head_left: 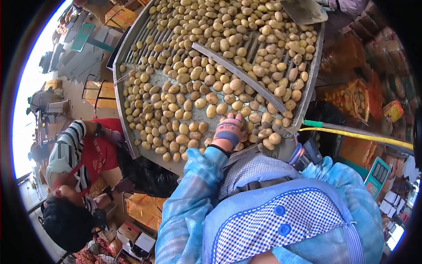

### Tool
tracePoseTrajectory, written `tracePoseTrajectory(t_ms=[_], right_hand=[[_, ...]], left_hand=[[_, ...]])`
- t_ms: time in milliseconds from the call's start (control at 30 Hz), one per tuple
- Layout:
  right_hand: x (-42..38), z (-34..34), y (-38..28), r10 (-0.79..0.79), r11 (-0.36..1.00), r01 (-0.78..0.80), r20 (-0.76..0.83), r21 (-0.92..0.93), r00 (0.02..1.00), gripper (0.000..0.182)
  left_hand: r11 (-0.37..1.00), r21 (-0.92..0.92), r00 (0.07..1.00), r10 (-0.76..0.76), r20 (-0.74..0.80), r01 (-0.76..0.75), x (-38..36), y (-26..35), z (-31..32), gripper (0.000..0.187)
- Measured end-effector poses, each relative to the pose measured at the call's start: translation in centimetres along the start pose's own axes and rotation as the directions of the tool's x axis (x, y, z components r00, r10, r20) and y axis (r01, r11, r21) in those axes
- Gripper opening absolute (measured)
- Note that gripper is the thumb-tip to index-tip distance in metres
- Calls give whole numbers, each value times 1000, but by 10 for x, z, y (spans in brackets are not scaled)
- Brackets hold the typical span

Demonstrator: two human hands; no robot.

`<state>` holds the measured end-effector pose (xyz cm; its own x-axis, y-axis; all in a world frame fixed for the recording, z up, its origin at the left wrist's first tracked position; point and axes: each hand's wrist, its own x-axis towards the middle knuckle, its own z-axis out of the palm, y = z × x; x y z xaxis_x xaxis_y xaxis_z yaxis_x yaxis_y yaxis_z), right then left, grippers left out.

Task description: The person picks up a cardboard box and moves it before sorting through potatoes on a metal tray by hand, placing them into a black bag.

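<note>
My left hand, in an orange-pink glove with a dark band, lies palm down at the near edge of the sorting table. Its fingers are stretched out among potatoes and hold none of them. Close to its right, my right hand wears a dark grey glove and is cupped around a few potatoes at the table's rim. Some of its fingers are hidden under them. Many more potatoes cover the metal surface, and a slanted metal bar crosses them.
A flat metal scoop or plate lies at the far right corner. To the left, a person in a red apron is beside a black bag. A yellow hose runs off to the right, near orange mesh sacks.
</note>
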<state>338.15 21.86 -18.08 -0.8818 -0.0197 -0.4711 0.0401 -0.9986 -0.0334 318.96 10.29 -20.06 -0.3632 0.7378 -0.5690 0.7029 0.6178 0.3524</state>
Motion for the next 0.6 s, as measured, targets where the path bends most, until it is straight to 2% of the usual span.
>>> tracePoseTrajectory(t_ms=[33,133,167,200,233,267,300,367,400,433,467,500,533,567,600], right_hand=[[-2,4,1,-9,999,6,-60,-53,998,36],[-4,20,4,-43,999,41,-54,-36,998,47],[-5,21,3,-56,997,55,-7,-49,998,48],[-5,17,2,-65,998,65,8,-24,998,48],[-4,9,2,-75,997,75,23,2,997,47],[-5,4,2,-87,996,86,34,34,996,47],[-8,9,0,-89,996,87,57,34,994,45],[-12,22,2,-78,996,81,-68,47,995,42],[-12,28,3,-68,996,75,-129,51,989,41],[-9,32,3,-57,998,58,-72,22,996,38],[-7,34,5,-54,999,54,-97,-5,994,38],[-7,35,8,-54,998,50,-124,-34,991,39],[-6,36,11,-55,997,46,-150,-63,987,39],[-6,39,11,-56,995,40,-175,-94,983,37],[-4,39,12,-55,997,45,-158,-67,986,36]], left_hand=[[999,21,997,-47,53,46,4,7,1,64],[999,47,998,-28,59,25,23,-2,17,64],[1000,-18,999,-5,49,5,5,1,-11,61],[930,-366,999,6,52,14,8,-17,-4,59],[744,-667,998,20,53,20,18,-44,15,56],[466,-884,998,37,56,32,24,-69,34,54],[381,-920,994,84,-68,-95,5,-67,23,52],[180,-923,934,174,-312,-341,-35,-61,-1,50],[119,-915,908,223,-355,-386,-44,-59,-7,50],[54,-904,877,271,-396,-424,-53,-57,-14,52],[-273,-950,940,257,-225,-152,-59,-55,-19,51],[-561,-817,951,305,-51,136,-63,-53,-23,50],[-266,-964,982,187,-28,23,-67,-50,-24,49],[71,-996,997,64,-46,-51,-70,-47,-25,49],[226,-973,998,-20,-61,-55,-65,-48,-18,50]])
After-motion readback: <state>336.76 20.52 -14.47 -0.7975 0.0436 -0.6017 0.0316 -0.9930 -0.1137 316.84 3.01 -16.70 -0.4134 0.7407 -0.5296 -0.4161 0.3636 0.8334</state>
